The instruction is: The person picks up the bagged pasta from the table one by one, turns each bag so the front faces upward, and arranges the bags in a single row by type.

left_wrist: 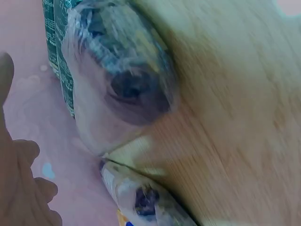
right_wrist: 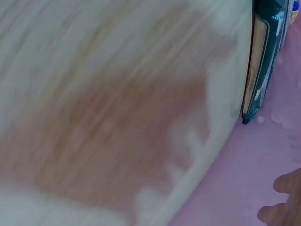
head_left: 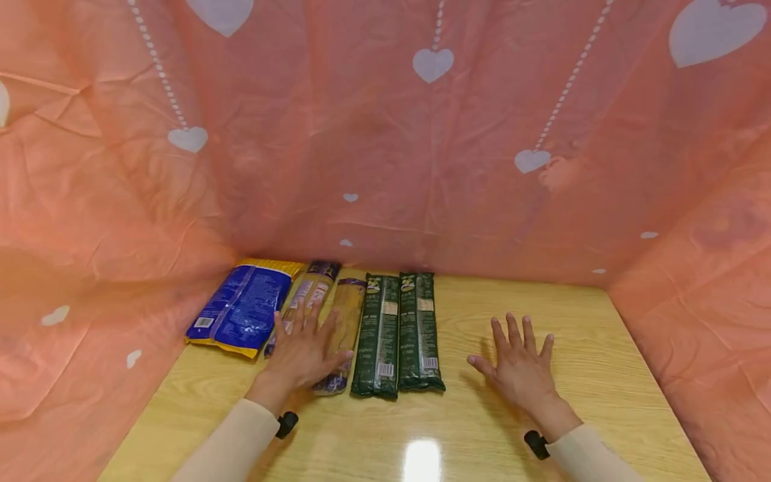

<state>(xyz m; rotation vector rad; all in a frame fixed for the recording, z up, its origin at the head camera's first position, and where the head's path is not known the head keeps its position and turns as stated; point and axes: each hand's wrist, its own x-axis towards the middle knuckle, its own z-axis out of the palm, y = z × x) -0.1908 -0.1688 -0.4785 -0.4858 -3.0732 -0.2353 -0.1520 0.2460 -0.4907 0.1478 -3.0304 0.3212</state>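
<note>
My left hand (head_left: 306,355), fingers spread, is over two clear packs of spaghetti with purple ends. It covers part of the left spaghetti pack (head_left: 312,288) and overlaps the right spaghetti pack (head_left: 349,304). In the left wrist view, the wrapped end of a spaghetti pack (left_wrist: 141,96) shows close up, with the left hand's fingers (left_wrist: 28,188) along the left edge. Two dark green spaghetti packs (head_left: 376,335) (head_left: 419,331) lie side by side right of that hand. Farther right, my right hand (head_left: 524,375) is spread over the wooden table, apart from the packs, its shadow below it.
A large blue and yellow bag (head_left: 241,308) lies at the left end of the row. The light wooden table (head_left: 530,301) extends right of the packs. A pink cloth (head_left: 385,154) with white hearts hangs behind the table and along both sides.
</note>
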